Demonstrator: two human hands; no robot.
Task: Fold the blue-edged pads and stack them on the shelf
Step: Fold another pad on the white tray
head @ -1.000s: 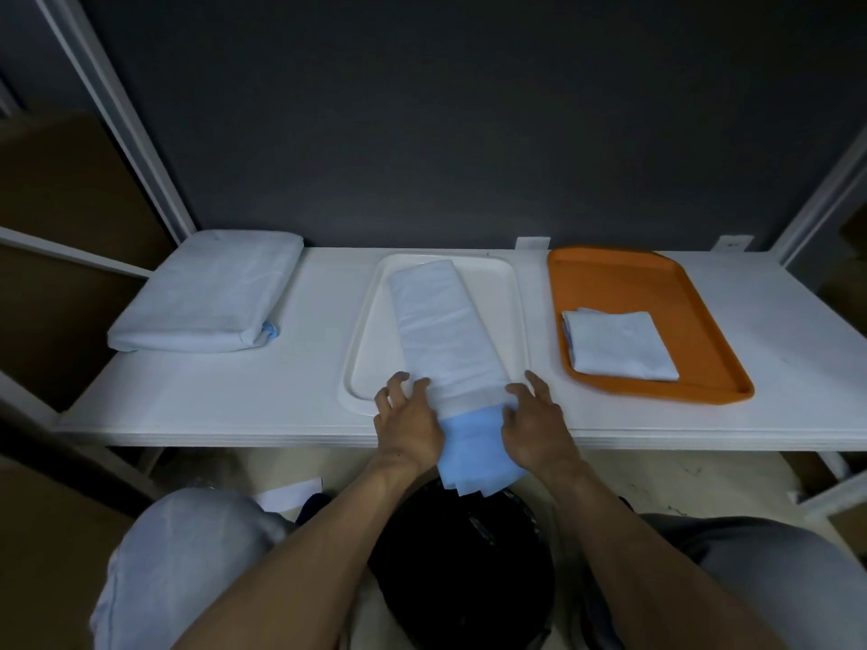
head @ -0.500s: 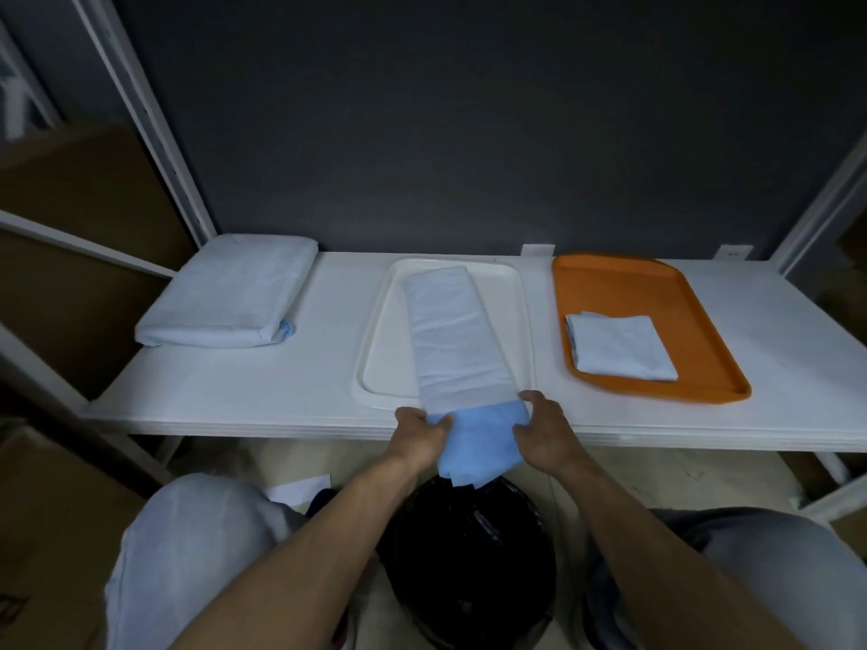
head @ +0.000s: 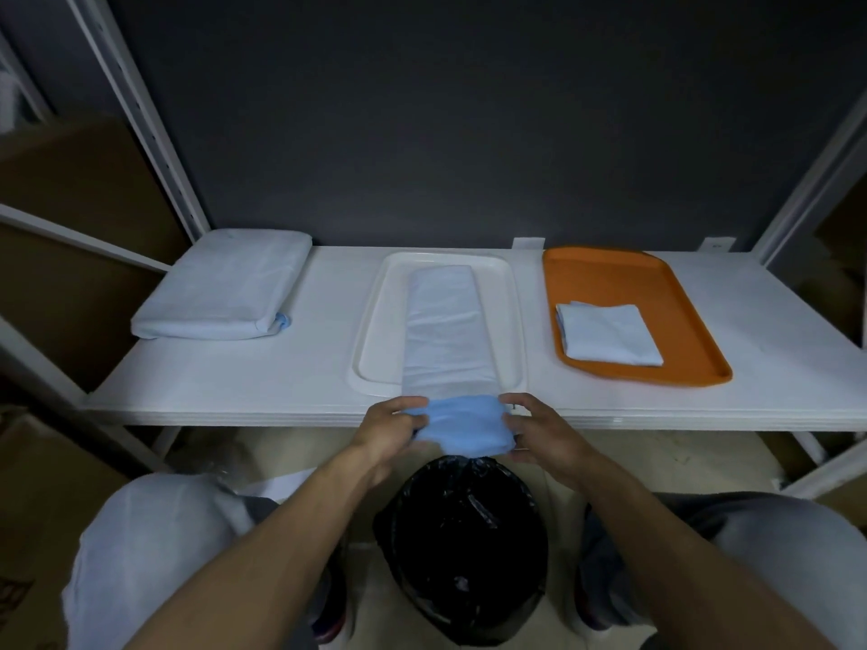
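Two grips are holding one pad (head: 445, 330): left hand (head: 391, 431) is curling round its blue end at lower centre, the rest is lying along the white tray (head: 387, 321) on the shelf (head: 328, 321), right hand (head: 539, 433) is pinching the right side.

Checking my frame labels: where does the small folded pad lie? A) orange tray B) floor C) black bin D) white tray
A: the small folded pad lies flat inside the orange tray; the left hand and right hand grip the long pad instead.
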